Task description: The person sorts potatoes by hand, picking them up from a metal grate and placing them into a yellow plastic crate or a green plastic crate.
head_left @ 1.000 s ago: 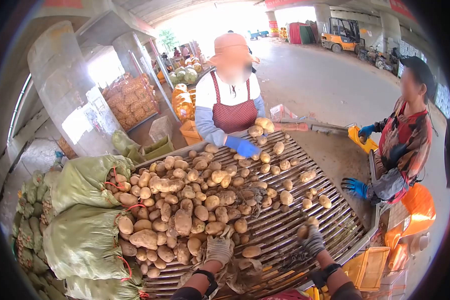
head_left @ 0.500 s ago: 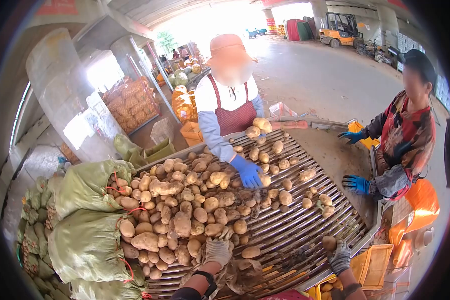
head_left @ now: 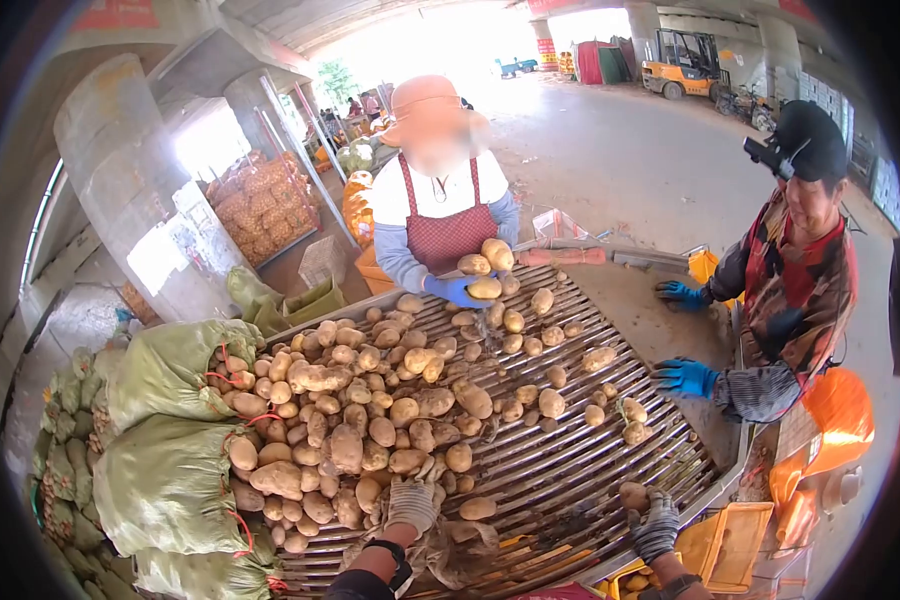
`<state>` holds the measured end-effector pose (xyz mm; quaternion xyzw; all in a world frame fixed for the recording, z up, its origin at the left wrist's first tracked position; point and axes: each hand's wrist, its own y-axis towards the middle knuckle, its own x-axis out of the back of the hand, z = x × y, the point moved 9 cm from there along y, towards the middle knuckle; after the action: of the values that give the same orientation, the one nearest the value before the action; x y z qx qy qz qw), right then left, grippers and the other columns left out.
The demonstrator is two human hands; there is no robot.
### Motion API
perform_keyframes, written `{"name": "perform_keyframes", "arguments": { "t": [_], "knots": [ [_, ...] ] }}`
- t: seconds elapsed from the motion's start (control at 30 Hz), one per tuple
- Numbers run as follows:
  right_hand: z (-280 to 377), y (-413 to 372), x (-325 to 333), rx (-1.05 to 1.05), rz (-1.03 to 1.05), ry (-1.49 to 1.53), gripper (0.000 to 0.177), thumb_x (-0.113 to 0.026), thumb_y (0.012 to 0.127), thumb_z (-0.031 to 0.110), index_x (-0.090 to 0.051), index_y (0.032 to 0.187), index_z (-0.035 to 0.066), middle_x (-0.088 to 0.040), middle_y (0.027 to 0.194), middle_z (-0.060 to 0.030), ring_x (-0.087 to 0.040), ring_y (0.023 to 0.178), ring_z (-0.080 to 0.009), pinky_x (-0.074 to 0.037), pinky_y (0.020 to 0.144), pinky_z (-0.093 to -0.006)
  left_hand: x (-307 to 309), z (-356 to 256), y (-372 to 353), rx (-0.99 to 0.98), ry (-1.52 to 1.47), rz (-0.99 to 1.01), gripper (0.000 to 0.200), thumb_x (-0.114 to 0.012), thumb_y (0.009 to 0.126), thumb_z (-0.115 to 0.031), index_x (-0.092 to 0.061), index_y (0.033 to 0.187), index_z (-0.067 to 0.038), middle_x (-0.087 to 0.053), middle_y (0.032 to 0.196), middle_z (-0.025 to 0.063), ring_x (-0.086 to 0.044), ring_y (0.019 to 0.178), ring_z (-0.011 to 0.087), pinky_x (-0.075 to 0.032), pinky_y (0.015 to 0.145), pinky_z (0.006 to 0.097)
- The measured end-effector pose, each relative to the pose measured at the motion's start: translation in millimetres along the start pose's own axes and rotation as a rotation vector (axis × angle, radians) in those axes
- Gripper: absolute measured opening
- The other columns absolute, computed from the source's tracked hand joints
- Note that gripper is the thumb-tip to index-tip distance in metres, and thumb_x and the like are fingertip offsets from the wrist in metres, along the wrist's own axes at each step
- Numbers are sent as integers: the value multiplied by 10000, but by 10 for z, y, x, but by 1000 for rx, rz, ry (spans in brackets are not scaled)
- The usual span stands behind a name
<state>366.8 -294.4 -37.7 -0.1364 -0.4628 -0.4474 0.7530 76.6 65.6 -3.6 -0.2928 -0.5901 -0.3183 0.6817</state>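
left hand (head_left: pixel 410 505), in a striped glove: set at the near edge of the potato pile (head_left: pixel 346 448), its fingers against the potatoes; whether its grip is clamped on one cannot be told. a crumpled brown cloth (head_left: pixel 467 546) lies just beside this hand, and a loose potato (head_left: pixel 478 508) rests next to the cloth on the slatted worktop (head_left: pixel 580 470). right hand (head_left: pixel 655 527), likewise gloved: near the worktop's near right edge, its grip clamped on a brown potato (head_left: pixel 632 495), which shows at the fingertips. the pile covers the left part of the worktop and thins to scattered potatoes toward the right. green sacks (head_left: pixel 165 480) with red cords lie along the left side, their mouths toward the pile. a yellow crate (head_left: pixel 738 545) stands beyond the near right corner. across the worktop, a co-worker in a red apron (head_left: pixel 452 238) has a blue-gloved hand (head_left: pixel 458 290) touching potatoes; at right, a second co-worker (head_left: pixel 800 275) extends two blue-gloved hands.
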Motion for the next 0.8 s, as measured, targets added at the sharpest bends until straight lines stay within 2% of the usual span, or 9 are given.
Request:
{"name": "perform_keyframes", "arguments": {
  "t": [0.07, 0.13, 0.3, 0.37, 0.4, 0.47, 0.7, 0.77, 0.8],
  "knots": [
    [8, -4, -14, 20, 3, 31, 553, -707, 692, 301, -561, 1148, 26, -580, 1127, -212, -550, 1045, -406, -436, 931, -482, 23, -1, -5, -22, 20, -98, 402, -395, 907, -329, -659, 1022, -48, -695, 987, 165, -619, 981, 334, -365, 937, 514],
    [-2, -12, -32, 15, 15, 26, 549, -708, 694, 303, -559, 1144, 25, -582, 1129, -213, -550, 1048, -407, -438, 928, -487, -21, 24, 15, 61, -48, 139, 418, -395, 910, -335, -651, 1075, -48, -693, 1013, 160, -615, 1001, 332, -362, 948, 521],
    [-86, -32, -106, -36, 59, 10, 584, -714, 693, 300, -538, 1177, 24, -569, 1161, -228, -535, 1083, -418, -423, 951, -498, -31, 14, 21, 19, -5, 96, 439, -407, 909, -337, -629, 1151, -46, -690, 1039, 160, -615, 1005, 337, -362, 951, 529],
    [-86, -19, -123, -46, 77, 10, 601, -715, 690, 296, -529, 1195, 27, -560, 1178, -232, -524, 1105, -418, -410, 967, -500, -162, 53, 16, 71, 32, 342, 534, -504, 863, -340, -502, 1328, -76, -628, 1218, 170, -585, 1126, 312, -312, 1043, 514],
    [-76, -16, -115, -43, 77, 13, 601, -715, 690, 296, -529, 1195, 27, -560, 1178, -232, -524, 1105, -418, -410, 967, -500, -225, 75, 0, 75, 34, 340, 534, -504, 863, -340, -502, 1328, -76, -628, 1218, 170, -585, 1126, 312, -312, 1043, 514],
    [-71, -23, -107, -33, 75, 35, 597, -713, 693, 299, -532, 1195, 30, -559, 1184, -226, -524, 1108, -413, -408, 968, -498, -210, 102, 16, 69, -31, 98, 442, -520, 853, -336, -581, 1208, -79, -651, 1161, 167, -596, 1100, 309, -324, 1030, 522],
    [-59, -23, -102, 1, 28, 4, 558, -706, 710, 294, -542, 1173, 31, -590, 1090, -207, -568, 1007, -405, -448, 901, -494, -62, 22, -17, 63, -5, 339, 356, -468, 885, -328, -628, 1082, -78, -683, 1047, 151, -615, 1041, 316, -344, 993, 520],
    [-13, -29, -55, 46, -18, -6, 535, -702, 728, 298, -549, 1165, 30, -599, 1039, -205, -585, 958, -405, -468, 866, -488, -10, 17, -2, 15, -43, 100, 365, -433, 882, -340, -632, 966, -46, -686, 933, 172, -622, 928, 349, -394, 865, 506],
    [6, -32, -39, 44, -17, -7, 535, -702, 728, 298, -549, 1165, 30, -599, 1039, -205, -585, 958, -405, -468, 866, -488, -38, 23, 3, 14, -43, 101, 365, -433, 882, -340, -632, 966, -46, -686, 933, 172, -622, 928, 349, -394, 865, 506]
  ]
}}
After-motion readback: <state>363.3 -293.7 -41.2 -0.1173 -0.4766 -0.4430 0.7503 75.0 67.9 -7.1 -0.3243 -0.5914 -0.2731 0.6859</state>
